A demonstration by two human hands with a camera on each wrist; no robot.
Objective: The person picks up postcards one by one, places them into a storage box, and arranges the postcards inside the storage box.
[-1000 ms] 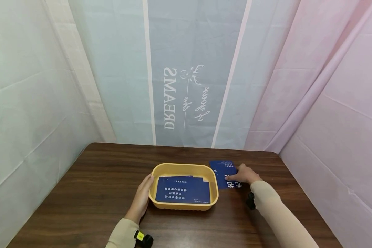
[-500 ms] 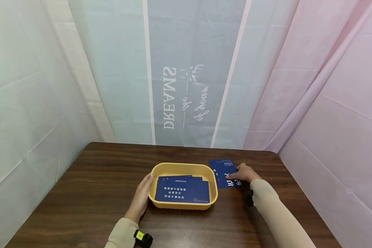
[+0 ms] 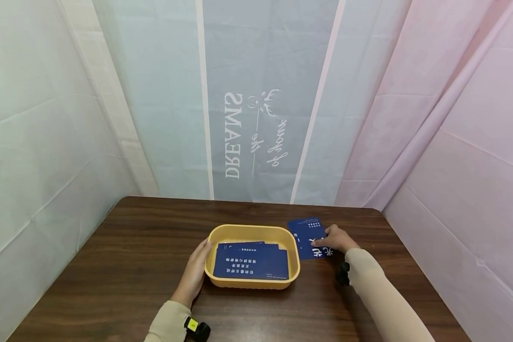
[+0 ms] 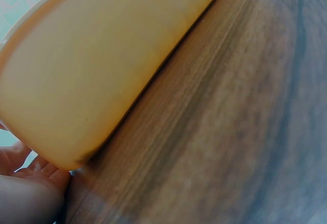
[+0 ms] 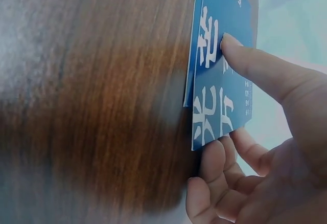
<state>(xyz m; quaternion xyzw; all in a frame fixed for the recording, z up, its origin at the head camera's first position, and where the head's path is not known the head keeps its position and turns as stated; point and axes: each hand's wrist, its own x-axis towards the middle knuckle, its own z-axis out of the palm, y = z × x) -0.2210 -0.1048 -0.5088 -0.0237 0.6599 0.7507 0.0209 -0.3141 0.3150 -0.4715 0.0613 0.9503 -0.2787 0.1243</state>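
Note:
A yellow plastic basin (image 3: 252,284) stands upright on the table, with dark blue printed cards (image 3: 256,263) stacked flat inside it. My left hand (image 3: 192,273) grips the basin's left side at the rim; in the left wrist view its fingers (image 4: 43,170) lie by the basin's end, partly hidden. Right of the basin lies a small pile of similar blue cards (image 3: 305,232) with white characters. My right hand (image 3: 335,239) pinches the top card (image 5: 209,116) near its right edge, thumb (image 5: 245,58) on its face and fingers curled below. This card sits askew over another.
The dark wood table (image 3: 132,266) extends around the basin, its far edge just behind the cards. Fabric curtains (image 3: 256,142) with printed lettering hang behind and on both sides. A black camera is strapped to each wrist.
The top card at the right has turned and slid slightly away from me, so a card beneath shows at its far left edge. The left hand and basin stay nearly in place.

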